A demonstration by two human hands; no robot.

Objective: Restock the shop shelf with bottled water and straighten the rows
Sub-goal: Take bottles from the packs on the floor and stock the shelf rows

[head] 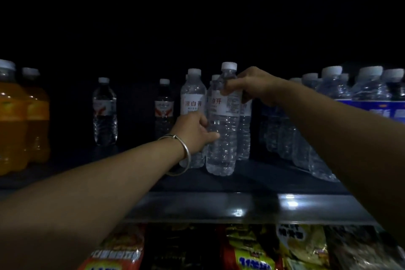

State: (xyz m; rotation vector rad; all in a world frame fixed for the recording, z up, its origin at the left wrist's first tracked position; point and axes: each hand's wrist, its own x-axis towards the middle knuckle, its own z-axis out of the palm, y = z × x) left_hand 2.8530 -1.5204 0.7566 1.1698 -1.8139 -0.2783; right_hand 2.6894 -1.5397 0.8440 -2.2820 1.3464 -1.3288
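2 hands [195, 130] [254, 84] gripping front water bottle [223, 133], dark shelf [219, 206]

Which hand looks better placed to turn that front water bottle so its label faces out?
Probably the right hand: it pinches the clear plastic water bottle near the shoulder, while the left hand steadies its middle.

Clear ribbed plastic bottles [223, 138] with paper-like labels are glinting on a dark matt shelf [197, 182], its glossy edge strip [252, 208] reflecting light; a smooth metal bangle [179, 153] is shining.
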